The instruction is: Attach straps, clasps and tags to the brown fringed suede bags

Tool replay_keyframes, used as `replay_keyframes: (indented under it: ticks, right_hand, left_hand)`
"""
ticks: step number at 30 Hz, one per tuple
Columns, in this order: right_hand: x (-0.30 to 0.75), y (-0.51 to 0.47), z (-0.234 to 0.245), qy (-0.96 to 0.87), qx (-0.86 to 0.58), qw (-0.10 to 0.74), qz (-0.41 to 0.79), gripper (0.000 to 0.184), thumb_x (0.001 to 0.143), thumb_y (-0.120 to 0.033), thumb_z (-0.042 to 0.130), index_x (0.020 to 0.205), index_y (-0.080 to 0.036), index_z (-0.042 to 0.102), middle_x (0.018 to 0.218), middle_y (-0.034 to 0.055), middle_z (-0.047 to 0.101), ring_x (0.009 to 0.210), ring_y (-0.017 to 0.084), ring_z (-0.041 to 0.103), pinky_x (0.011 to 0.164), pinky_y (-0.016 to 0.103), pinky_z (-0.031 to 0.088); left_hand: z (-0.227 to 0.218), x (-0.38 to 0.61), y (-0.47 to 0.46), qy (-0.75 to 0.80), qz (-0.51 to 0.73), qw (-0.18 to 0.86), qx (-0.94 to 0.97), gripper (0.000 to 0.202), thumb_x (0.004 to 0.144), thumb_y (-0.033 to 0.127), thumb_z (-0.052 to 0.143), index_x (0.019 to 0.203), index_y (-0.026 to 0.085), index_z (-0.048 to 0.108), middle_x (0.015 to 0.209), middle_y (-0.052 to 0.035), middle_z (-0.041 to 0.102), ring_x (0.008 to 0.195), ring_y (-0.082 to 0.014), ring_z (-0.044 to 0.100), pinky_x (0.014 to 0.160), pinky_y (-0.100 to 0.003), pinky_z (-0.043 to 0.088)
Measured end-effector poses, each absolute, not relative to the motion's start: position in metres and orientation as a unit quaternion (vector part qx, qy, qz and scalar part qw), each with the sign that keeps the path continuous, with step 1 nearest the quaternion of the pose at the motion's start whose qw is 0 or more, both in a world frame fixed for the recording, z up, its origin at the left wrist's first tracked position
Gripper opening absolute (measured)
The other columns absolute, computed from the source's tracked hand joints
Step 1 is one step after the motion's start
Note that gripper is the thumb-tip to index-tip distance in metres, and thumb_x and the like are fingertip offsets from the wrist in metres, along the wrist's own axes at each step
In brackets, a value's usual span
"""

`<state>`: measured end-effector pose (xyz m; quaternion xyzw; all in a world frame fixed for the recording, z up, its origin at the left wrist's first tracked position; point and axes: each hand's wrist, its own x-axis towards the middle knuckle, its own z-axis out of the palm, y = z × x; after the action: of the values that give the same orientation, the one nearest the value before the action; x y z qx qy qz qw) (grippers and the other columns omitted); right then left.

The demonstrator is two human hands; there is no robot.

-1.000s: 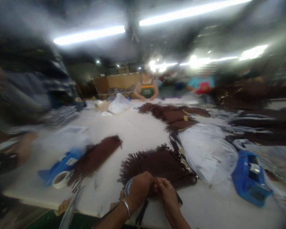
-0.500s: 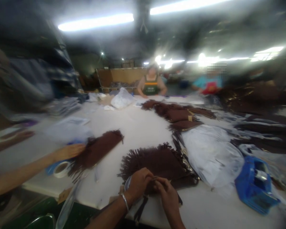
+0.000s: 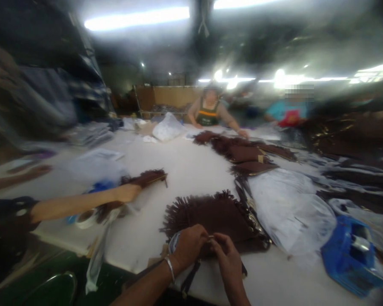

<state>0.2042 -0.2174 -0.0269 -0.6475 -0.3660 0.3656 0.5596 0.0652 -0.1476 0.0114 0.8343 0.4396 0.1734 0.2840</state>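
Observation:
A brown fringed suede bag (image 3: 210,214) lies flat on the white table (image 3: 188,170) right in front of me. My left hand (image 3: 188,246), with a silver bangle on the wrist, is closed in a pinch at the bag's near edge. My right hand (image 3: 226,257) is closed too, fingertips meeting the left at a small metal fitting on the bag. A dark strap (image 3: 190,282) hangs down below my hands over the table's front edge.
A co-worker's forearm (image 3: 83,204) reaches in from the left onto another fringed brown bag (image 3: 143,178). Tape roll (image 3: 84,219) by the left edge. Clear plastic bags (image 3: 287,208) and a blue tape dispenser (image 3: 354,255) lie right. More brown bags (image 3: 242,151) and two seated people are farther back.
The co-worker's arm has reached further right and lifted one end of the second fringed bag. My hands stay pinched at the same spot on my bag; the view shifted slightly.

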Motion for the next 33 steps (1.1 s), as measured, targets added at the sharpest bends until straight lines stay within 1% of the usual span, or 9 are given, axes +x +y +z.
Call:
replay_keyframes:
  ticks: [5, 9, 13, 21, 26, 29, 33]
  right_hand:
    - [0.206, -0.219, -0.029, -0.412, -0.669, 0.538, 0.307, 0.036, 0.079, -0.047, 0.060, 0.102, -0.019, 0.062, 0.098, 0.0082, 0.070, 0.087, 0.023, 0.067, 0.076, 0.032, 0.054]
    - [0.207, -0.219, -0.033, -0.445, -0.679, 0.508, 0.288, 0.033, 0.082, -0.045, 0.056, 0.105, -0.021, 0.060, 0.101, 0.0078, 0.070, 0.091, 0.024, 0.066, 0.080, 0.033, 0.052]
    - [0.208, -0.218, -0.035, -0.453, -0.679, 0.498, 0.294, 0.033, 0.084, -0.045, 0.055, 0.107, -0.021, 0.058, 0.101, 0.0072, 0.070, 0.091, 0.023, 0.066, 0.079, 0.033, 0.051]
    - [0.206, -0.214, -0.030, -0.381, -0.661, 0.536, 0.361, 0.042, 0.076, -0.051, 0.063, 0.104, -0.019, 0.058, 0.089, 0.0063, 0.073, 0.077, 0.023, 0.069, 0.072, 0.032, 0.054]
    - [0.209, -0.214, -0.033, -0.386, -0.666, 0.519, 0.371, 0.041, 0.077, -0.049, 0.064, 0.104, -0.020, 0.057, 0.090, 0.0059, 0.073, 0.077, 0.023, 0.069, 0.072, 0.032, 0.054]
    - [0.208, -0.214, -0.035, -0.387, -0.664, 0.516, 0.377, 0.040, 0.077, -0.049, 0.063, 0.104, -0.020, 0.057, 0.090, 0.0060, 0.073, 0.077, 0.023, 0.069, 0.072, 0.032, 0.054]
    - [0.208, -0.215, -0.036, -0.402, -0.678, 0.502, 0.356, 0.037, 0.078, -0.047, 0.063, 0.104, -0.021, 0.057, 0.090, 0.0053, 0.072, 0.081, 0.023, 0.069, 0.074, 0.033, 0.053]
  left_hand:
    - [0.006, 0.067, -0.147, 0.432, 0.186, 0.263, 0.842, 0.019, 0.090, 0.022, 0.046, 0.087, 0.021, 0.064, 0.090, -0.0006, 0.065, 0.084, -0.0157, 0.059, 0.075, -0.025, 0.041]
    - [0.002, 0.069, -0.148, 0.429, 0.178, 0.223, 0.857, 0.018, 0.092, 0.024, 0.048, 0.087, 0.021, 0.065, 0.090, -0.0012, 0.066, 0.083, -0.0169, 0.059, 0.075, -0.027, 0.041]
    - [0.001, 0.069, -0.148, 0.415, 0.173, 0.201, 0.870, 0.019, 0.093, 0.025, 0.047, 0.087, 0.020, 0.065, 0.089, -0.0028, 0.066, 0.081, -0.0174, 0.059, 0.074, -0.029, 0.040]
    - [-0.001, 0.068, -0.151, 0.398, 0.187, 0.162, 0.884, 0.015, 0.093, 0.024, 0.047, 0.087, 0.020, 0.060, 0.087, -0.0017, 0.063, 0.079, -0.0183, 0.057, 0.071, -0.031, 0.040]
    - [-0.006, 0.070, -0.151, 0.390, 0.164, 0.123, 0.898, 0.015, 0.093, 0.023, 0.046, 0.086, 0.018, 0.058, 0.087, -0.0031, 0.062, 0.079, -0.0194, 0.055, 0.070, -0.032, 0.040]
    - [-0.006, 0.070, -0.152, 0.389, 0.153, 0.121, 0.900, 0.013, 0.092, 0.023, 0.047, 0.086, 0.018, 0.056, 0.086, -0.0034, 0.061, 0.078, -0.0194, 0.055, 0.070, -0.033, 0.040]
    - [-0.002, 0.072, -0.153, 0.393, 0.146, 0.126, 0.899, 0.012, 0.092, 0.022, 0.046, 0.087, 0.018, 0.055, 0.087, -0.0031, 0.061, 0.078, -0.0194, 0.055, 0.072, -0.034, 0.041]
